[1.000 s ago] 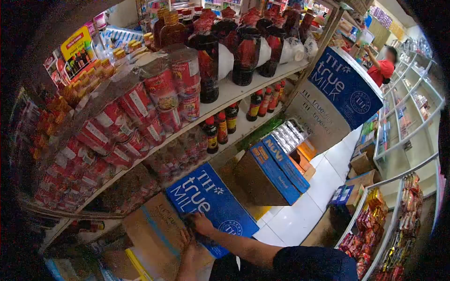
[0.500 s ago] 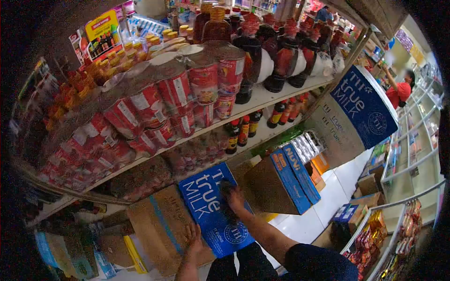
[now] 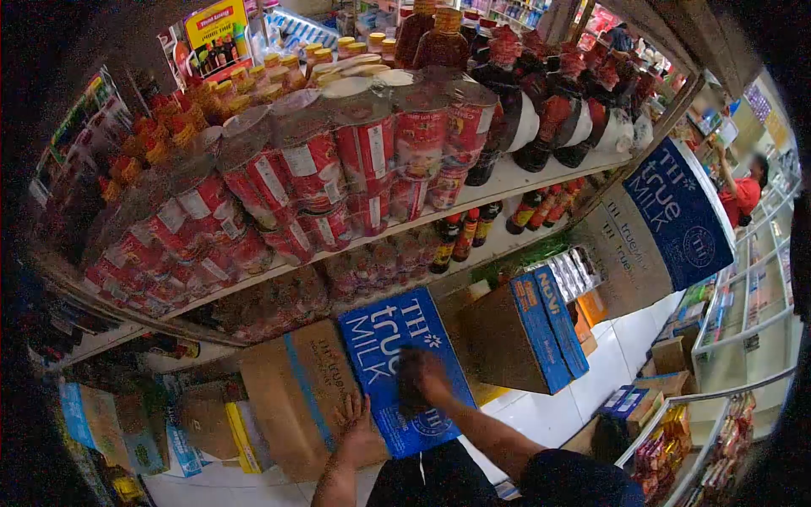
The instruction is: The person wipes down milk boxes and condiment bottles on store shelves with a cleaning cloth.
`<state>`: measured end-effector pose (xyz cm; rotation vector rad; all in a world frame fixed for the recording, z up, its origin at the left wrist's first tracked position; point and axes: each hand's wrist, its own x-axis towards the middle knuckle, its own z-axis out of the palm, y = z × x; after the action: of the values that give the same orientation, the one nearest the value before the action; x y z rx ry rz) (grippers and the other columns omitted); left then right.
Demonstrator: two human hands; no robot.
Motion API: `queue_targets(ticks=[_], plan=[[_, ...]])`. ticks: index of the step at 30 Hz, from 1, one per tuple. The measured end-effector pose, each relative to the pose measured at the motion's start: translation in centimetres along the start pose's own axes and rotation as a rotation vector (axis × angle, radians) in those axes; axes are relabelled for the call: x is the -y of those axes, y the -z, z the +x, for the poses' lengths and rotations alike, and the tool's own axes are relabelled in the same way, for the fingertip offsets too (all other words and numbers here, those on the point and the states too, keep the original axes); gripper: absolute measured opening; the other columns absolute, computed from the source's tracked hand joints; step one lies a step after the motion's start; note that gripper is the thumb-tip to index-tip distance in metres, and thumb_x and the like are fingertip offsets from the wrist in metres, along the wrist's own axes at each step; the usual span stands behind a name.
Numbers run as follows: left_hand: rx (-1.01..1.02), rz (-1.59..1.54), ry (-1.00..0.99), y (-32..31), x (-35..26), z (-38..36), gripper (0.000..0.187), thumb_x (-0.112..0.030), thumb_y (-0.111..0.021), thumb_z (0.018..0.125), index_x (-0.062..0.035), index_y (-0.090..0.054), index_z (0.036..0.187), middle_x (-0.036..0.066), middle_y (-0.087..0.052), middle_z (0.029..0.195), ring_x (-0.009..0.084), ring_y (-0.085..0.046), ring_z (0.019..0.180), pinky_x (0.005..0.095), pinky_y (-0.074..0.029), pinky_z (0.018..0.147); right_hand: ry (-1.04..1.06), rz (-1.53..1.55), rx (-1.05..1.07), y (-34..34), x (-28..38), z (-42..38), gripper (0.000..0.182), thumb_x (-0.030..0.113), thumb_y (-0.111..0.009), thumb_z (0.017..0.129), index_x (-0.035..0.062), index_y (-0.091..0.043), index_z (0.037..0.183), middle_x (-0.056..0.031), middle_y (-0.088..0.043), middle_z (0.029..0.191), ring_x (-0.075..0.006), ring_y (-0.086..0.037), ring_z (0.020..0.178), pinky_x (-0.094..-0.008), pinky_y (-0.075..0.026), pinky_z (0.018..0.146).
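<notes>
A carton with a blue "TH true MILK" side lies in front of me, lettering up. My left hand rests on it with fingers apart, at the seam where brown cardboard meets the blue side. On the blue surface, my right hand is closed round a dark, bunched, rag-like thing, which covers part of the lettering. That dark thing is blurred, and I cannot tell its exact kind.
Behind the carton, shelves hold shrink-wrapped red cans and dark bottles. An open NUVI box stands to the right, below another TH true MILK carton. Smaller boxes sit left. A person in red is far right.
My right hand and the dark thing have slid down the blue side, toward me. The left hand stays at the same seam. The whole view has shifted slightly.
</notes>
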<state>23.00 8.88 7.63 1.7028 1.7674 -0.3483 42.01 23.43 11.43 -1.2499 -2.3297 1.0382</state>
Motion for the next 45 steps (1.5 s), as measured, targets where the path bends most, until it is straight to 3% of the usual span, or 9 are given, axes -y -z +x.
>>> queue_targets(ticks=[2, 6, 9, 18, 27, 29, 33, 37, 45], plan=[[-0.043, -0.014, -0.017, -0.7, 0.2, 0.2, 0.121, -0.05, -0.072, 0.05, -0.0109, 0.006, 0.133, 0.016, 0.008, 0.138, 0.0359, 0.008, 0.127, 0.062, 0.002, 0.094, -0.312, -0.107, -0.169, 2.7, 0.0, 1.1, 0.039, 0.015, -0.05, 0.076, 0.0011, -0.044, 0.112, -0.0204, -0.045, 0.113, -0.0374, -0.039, 0.106, -0.0397, -0.031, 0.092], [-0.36, 0.491, 0.04, -6.1, 1.4, 1.9, 0.124, -0.053, -0.072, 0.047, -0.0104, 0.006, 0.133, 0.017, 0.01, 0.138, 0.0367, 0.008, 0.126, 0.0628, 0.002, 0.093, -0.043, -0.258, -0.56, -1.8, -10.5, 6.7, 0.049, 0.015, -0.049, 0.076, 0.0014, -0.036, 0.121, -0.0212, -0.035, 0.123, -0.0391, -0.034, 0.111, -0.0446, -0.027, 0.094], [-0.595, 0.257, -0.043, -3.0, 0.2, 0.5, 0.127, -0.054, -0.073, 0.043, -0.0126, 0.006, 0.134, 0.017, 0.012, 0.138, 0.0375, 0.008, 0.126, 0.0645, 0.003, 0.091, -0.26, -0.218, -0.304, -3.2, -7.5, 11.8, 0.055, 0.016, -0.051, 0.074, 0.0012, -0.031, 0.123, -0.0219, -0.026, 0.129, -0.0393, -0.027, 0.116, -0.0451, -0.023, 0.097], [0.256, 0.04, 0.084, 0.4, 0.1, 1.4, 0.124, -0.057, -0.071, 0.043, -0.018, 0.003, 0.134, 0.016, 0.011, 0.138, 0.0374, 0.008, 0.126, 0.0653, 0.006, 0.09, 0.263, -0.182, -0.117, -11.3, 0.0, 10.9, 0.057, 0.02, -0.059, 0.068, 0.0007, -0.037, 0.118, -0.0227, -0.03, 0.127, -0.0374, -0.03, 0.116, -0.0434, -0.028, 0.096], [0.06, -0.108, -0.033, 2.6, -0.6, -0.7, 0.121, -0.052, -0.074, 0.042, -0.0199, -0.004, 0.135, 0.023, 0.008, 0.136, 0.0408, 0.009, 0.125, 0.065, 0.007, 0.09, -0.254, -0.421, -0.558, -4.5, -8.5, 14.7, 0.049, 0.018, -0.053, 0.074, -0.0026, -0.038, 0.117, -0.0237, -0.037, 0.12, -0.0373, -0.038, 0.108, -0.0428, -0.031, 0.092], [0.048, -0.146, -0.059, 1.6, -0.1, -0.3, 0.121, -0.05, -0.075, 0.042, -0.0197, -0.004, 0.135, 0.024, 0.007, 0.136, 0.0413, 0.009, 0.125, 0.0651, 0.007, 0.09, 0.033, -0.214, -0.667, -8.0, -8.6, 16.2, 0.049, 0.019, -0.047, 0.078, -0.0042, -0.034, 0.12, -0.0247, -0.037, 0.12, -0.0377, -0.037, 0.11, -0.0442, -0.029, 0.094], [-0.036, -0.229, -0.103, -0.4, 0.6, 0.3, 0.122, -0.043, -0.078, 0.042, -0.0188, -0.004, 0.135, 0.025, 0.006, 0.136, 0.0423, 0.01, 0.124, 0.0654, 0.007, 0.09, -0.048, -0.244, -0.066, -15.3, -3.6, 15.6, 0.054, 0.021, -0.047, 0.079, -0.0007, -0.03, 0.125, -0.0221, -0.029, 0.128, -0.0338, -0.03, 0.118, -0.0434, -0.025, 0.097], [0.081, -0.125, -0.07, -0.1, 0.3, 0.7, 0.116, -0.041, -0.077, 0.047, -0.0186, -0.003, 0.135, 0.025, 0.006, 0.135, 0.0424, 0.01, 0.124, 0.066, 0.005, 0.089, 0.185, -0.252, -0.105, -13.6, -2.7, 9.7, 0.062, 0.02, -0.061, 0.07, 0.0059, -0.035, 0.124, -0.012, -0.018, 0.136, -0.0301, -0.021, 0.124, -0.0431, -0.024, 0.099], [-0.522, 0.633, 0.012, -3.4, 0.6, 1.0, 0.116, -0.041, -0.075, 0.054, -0.0113, 0.004, 0.134, 0.019, 0.012, 0.137, 0.0325, 0.013, 0.127, 0.063, -0.001, 0.093, -0.254, -0.407, -0.388, -4.6, -8.0, 8.4, 0.068, 0.018, -0.064, 0.066, 0.0027, -0.033, 0.124, -0.0178, -0.02, 0.134, -0.0342, -0.023, 0.122, -0.0397, -0.024, 0.099]])
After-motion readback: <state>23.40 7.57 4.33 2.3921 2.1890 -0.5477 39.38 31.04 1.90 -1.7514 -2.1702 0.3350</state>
